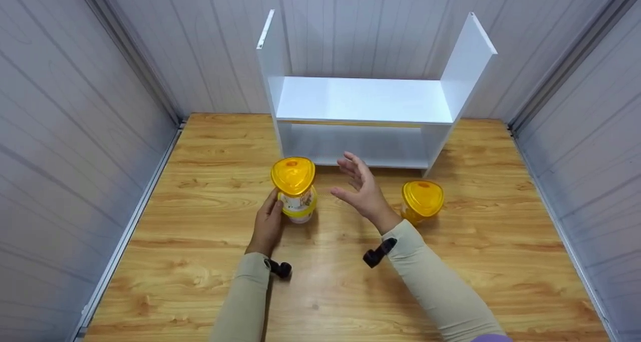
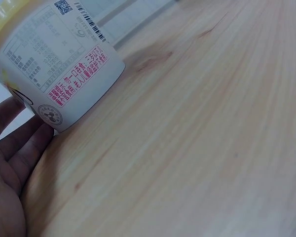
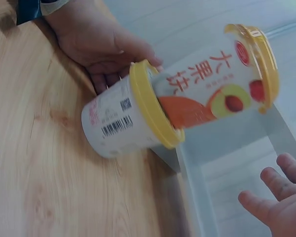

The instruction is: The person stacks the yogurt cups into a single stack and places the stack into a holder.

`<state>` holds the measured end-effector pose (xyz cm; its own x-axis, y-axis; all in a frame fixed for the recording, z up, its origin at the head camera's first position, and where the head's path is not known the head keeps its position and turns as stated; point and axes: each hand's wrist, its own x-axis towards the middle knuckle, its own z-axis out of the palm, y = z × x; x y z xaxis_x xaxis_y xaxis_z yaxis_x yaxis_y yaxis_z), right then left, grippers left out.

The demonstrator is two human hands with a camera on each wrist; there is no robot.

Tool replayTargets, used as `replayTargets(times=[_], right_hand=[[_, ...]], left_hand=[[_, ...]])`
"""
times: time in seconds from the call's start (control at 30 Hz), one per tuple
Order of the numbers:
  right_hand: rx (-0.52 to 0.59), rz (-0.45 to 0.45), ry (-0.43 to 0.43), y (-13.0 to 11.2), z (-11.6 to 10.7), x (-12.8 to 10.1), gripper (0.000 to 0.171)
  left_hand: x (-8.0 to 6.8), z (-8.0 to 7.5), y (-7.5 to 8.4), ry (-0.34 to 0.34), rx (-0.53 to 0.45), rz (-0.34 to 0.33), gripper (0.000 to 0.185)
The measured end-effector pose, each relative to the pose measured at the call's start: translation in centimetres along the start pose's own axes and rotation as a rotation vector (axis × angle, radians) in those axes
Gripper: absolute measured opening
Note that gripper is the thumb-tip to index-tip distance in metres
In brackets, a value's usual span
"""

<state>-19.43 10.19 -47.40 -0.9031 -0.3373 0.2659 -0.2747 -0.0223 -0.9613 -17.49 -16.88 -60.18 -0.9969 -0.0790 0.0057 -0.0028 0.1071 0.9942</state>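
Head view, from the left side across: grey panelled walls (image 1: 75,131) close in a wooden table (image 1: 200,262). The left hand (image 1: 267,224) rests against the near side of a yellow-lidded cup (image 1: 295,189) that stands upright on the table, a little in front of the white shelf unit (image 1: 360,101). Its fingers lie fairly straight along the cup's wall rather than wrapping round it. Left wrist view shows the same contact: the fingers (image 2: 19,148) lie flat beside the cup's white base (image 2: 59,64), touching its lower edge, with printed label text and a barcode facing the camera.

Moving right, the right hand (image 1: 363,189) is raised above the table between the two cups, fingers spread and relaxed, palm turned toward the first cup, holding nothing. In the right wrist view its fingertips (image 3: 274,180) show at the lower right corner, apart from the cup (image 3: 187,98), whose label carries fruit pictures and whose lid and lower band are yellow; the left hand (image 3: 103,54) shows behind it.

Further right, a second yellow-lidded cup (image 1: 422,201) stands on the table just beside the right wrist, near the shelf unit's right front corner. Both forearms wear beige sleeves (image 1: 435,287), each with a small black camera mount (image 1: 378,252) at the wrist.
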Motion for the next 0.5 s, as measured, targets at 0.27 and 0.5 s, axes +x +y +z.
replayTargets(times=[0.27,0.5], right_hand=[[-0.032,-0.044,0.056,-0.2,-2.5,-1.7,0.082],[-0.05,-0.067,0.096,-0.4,-4.8,-3.0,0.08]], left_hand=[[0.0,-0.1,-0.1,0.0,0.014,-0.013,0.052],[0.2,-0.1,-0.2,-0.006,-0.003,-0.009,0.053]])
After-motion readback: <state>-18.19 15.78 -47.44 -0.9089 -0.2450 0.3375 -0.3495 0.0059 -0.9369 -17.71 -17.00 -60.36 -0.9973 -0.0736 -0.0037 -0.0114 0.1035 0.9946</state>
